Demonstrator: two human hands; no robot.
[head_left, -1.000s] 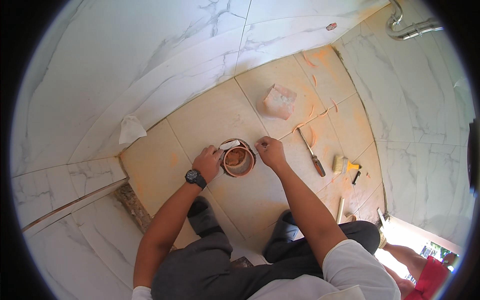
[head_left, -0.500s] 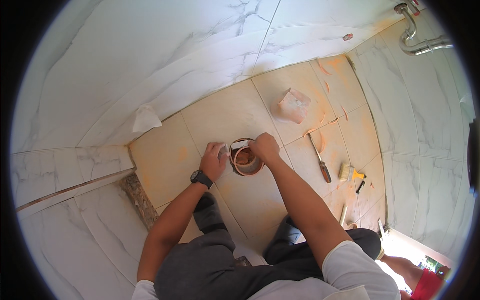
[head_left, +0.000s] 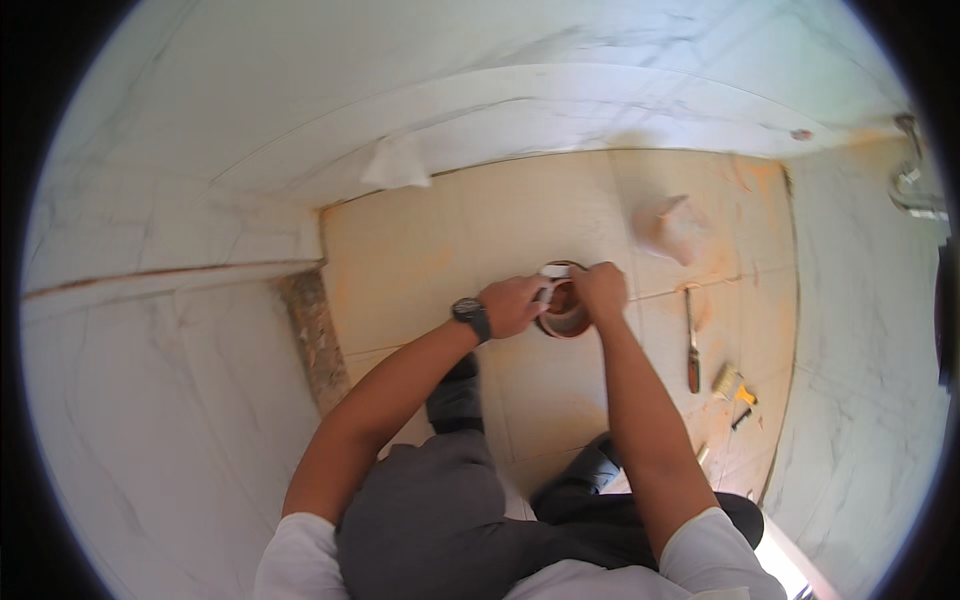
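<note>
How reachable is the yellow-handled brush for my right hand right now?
Probably yes: the brush lies on the floor to the right of your right hand, and only a low-lying tool seems to be between them. That hand would first have to leave the reddish ring.

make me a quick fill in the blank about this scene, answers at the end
The left hand and right hand are at a round pipe opening in the tiled ____.
The black watch is on the same arm as the ____ hand.
The brush lies to the ____ of both hands.
The brush has a ____ handle.

Missing words: floor, left, right, yellow.
</note>
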